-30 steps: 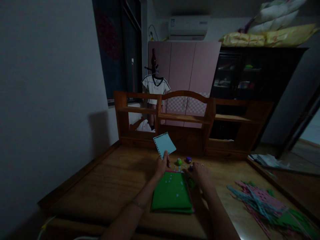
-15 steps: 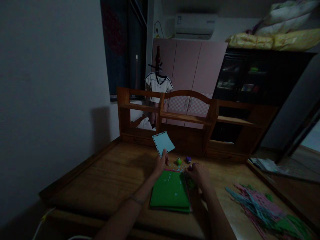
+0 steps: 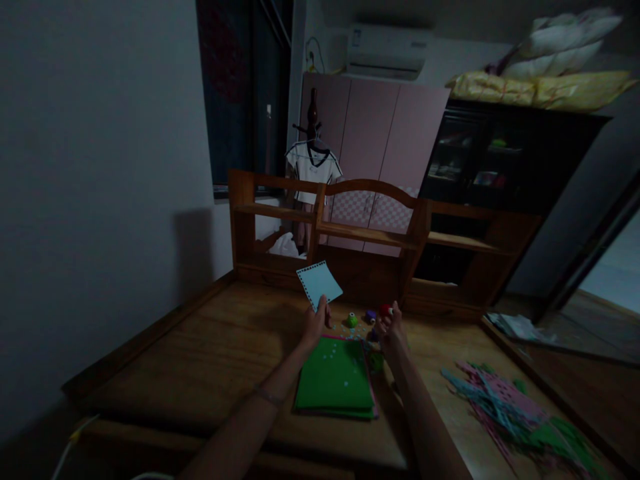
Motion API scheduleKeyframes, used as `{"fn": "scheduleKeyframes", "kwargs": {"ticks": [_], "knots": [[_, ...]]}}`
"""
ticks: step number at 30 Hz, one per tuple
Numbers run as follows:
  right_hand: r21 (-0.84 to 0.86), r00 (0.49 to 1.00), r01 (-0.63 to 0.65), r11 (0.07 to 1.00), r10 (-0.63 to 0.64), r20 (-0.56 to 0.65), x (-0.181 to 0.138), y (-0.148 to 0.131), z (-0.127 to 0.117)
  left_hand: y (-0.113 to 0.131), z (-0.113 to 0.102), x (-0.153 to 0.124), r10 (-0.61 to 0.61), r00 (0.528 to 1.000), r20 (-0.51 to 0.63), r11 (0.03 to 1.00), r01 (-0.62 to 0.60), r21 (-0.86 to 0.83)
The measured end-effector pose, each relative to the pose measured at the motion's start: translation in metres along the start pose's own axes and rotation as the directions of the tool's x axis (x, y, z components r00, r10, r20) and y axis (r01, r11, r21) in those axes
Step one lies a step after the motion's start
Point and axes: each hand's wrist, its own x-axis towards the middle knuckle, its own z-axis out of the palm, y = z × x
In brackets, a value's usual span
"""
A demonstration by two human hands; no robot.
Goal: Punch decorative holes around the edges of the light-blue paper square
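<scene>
My left hand [image 3: 315, 325] pinches a pale blue paper square [image 3: 319, 283] with a punched edge and holds it upright above the desk. My right hand [image 3: 389, 328] is lifted a little, fingers closed on a small red punch [image 3: 385, 310]. Just beyond the hands, a small green punch [image 3: 352, 319] and a purple one [image 3: 371, 316] sit on the wooden desk [image 3: 210, 353]. A stack of green sheets [image 3: 335, 377], dotted with tiny pale cut-outs, lies below both hands.
A heap of pink, blue and green paper strips [image 3: 505, 407] lies at the right of the desk. A wooden shelf unit [image 3: 370, 233] stands along the desk's far edge. Wall on the left, dark cabinet [image 3: 500, 160] behind. The room is dim.
My right hand rose from the desk near the green stack and now holds a red punch. The left hand keeps the blue paper up, nearly still.
</scene>
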Motion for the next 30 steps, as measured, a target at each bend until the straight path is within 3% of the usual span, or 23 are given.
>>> {"fn": "scheduleKeyframes", "kwargs": {"ticks": [4, 9, 20, 30], "knots": [[-0.059, 0.994, -0.027, 0.998, 0.033, 0.106, -0.006, -0.001, 0.003, -0.001, 0.0, 0.001, -0.023, 1.0, 0.012, 1.0, 0.023, -0.014], [0.013, 0.984, -0.099, 0.995, 0.096, 0.153, -0.007, 0.001, 0.006, 0.003, 0.001, -0.001, -0.051, 0.997, 0.055, 0.997, 0.054, -0.062], [0.084, 0.928, -0.061, 0.995, 0.026, 0.371, -0.016, -0.009, 0.011, 0.003, 0.002, -0.002, -0.05, 0.977, 0.206, 0.982, 0.086, -0.17], [-0.058, 0.944, -0.014, 0.998, 0.032, 0.327, -0.02, -0.01, 0.013, -0.003, 0.003, -0.002, -0.04, 0.968, 0.249, 0.992, 0.068, -0.104]]}}
